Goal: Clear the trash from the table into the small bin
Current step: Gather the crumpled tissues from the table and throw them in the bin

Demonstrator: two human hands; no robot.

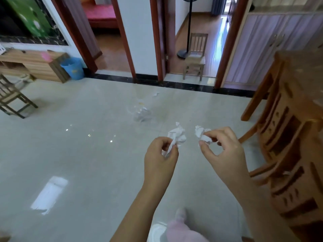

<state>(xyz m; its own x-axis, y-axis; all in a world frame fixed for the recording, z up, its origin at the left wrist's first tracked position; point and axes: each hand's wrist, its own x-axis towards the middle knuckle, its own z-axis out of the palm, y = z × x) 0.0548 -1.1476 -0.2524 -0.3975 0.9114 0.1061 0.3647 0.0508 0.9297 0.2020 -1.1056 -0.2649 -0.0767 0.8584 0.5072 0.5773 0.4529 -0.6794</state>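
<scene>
Blue bin (pixel 72 68) far beyond both grips, contents possibly paper; left hand (pixel 160 154) pinches tissue wad (pixel 176 136), pointing up; right hand (pixel 221 147) pinches second wad (pixel 202 135).

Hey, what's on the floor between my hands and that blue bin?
Head view: mostly bare tile from the left hand and right hand to the blue bin; a clear plastic wrapper lies just right of that line.

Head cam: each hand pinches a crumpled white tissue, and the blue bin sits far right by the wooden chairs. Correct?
Not quite. The left hand and right hand each pinch a crumpled tissue, but the blue bin stands far left beside the low wooden cabinet, as the head view shows.
</scene>
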